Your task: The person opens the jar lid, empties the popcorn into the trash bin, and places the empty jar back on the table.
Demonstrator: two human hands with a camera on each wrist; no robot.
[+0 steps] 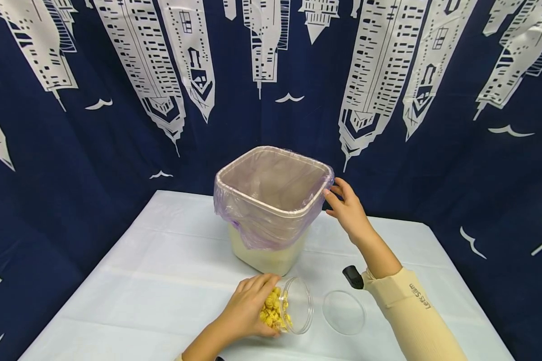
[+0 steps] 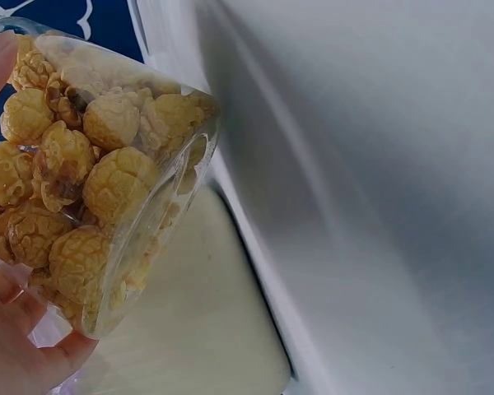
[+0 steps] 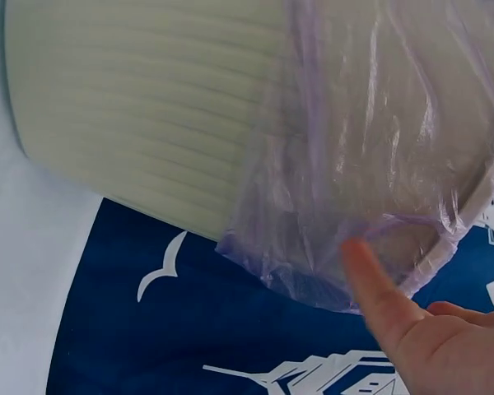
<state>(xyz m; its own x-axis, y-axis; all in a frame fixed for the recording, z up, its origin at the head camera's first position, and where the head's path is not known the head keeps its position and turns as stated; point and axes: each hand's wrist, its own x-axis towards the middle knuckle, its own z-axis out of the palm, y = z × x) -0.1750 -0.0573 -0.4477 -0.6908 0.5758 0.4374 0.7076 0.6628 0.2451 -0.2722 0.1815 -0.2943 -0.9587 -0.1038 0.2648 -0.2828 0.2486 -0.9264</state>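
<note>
My left hand (image 1: pixel 248 308) grips a clear plastic jar (image 1: pixel 298 306) of caramel popcorn (image 2: pixel 74 173). The jar lies tipped on its side low over the table, its open mouth facing right; popcorn fills the end nearer my palm. Behind it stands a cream trash can (image 1: pixel 271 253), lined with a thin purple trash bag (image 1: pixel 257 225) folded down over the rim. At the can's right corner is my right hand (image 1: pixel 350 210), its fingertips at the bagged rim. In the right wrist view the thumb (image 3: pixel 379 292) is stretched out over the bag.
A clear round lid (image 1: pixel 344 312) lies on the white-covered table (image 1: pixel 140 281), just right of the jar. Close behind the table hangs a dark blue curtain (image 1: pixel 271 120) with white buildings. A black wrist device (image 1: pixel 353 277) sits at my right cuff.
</note>
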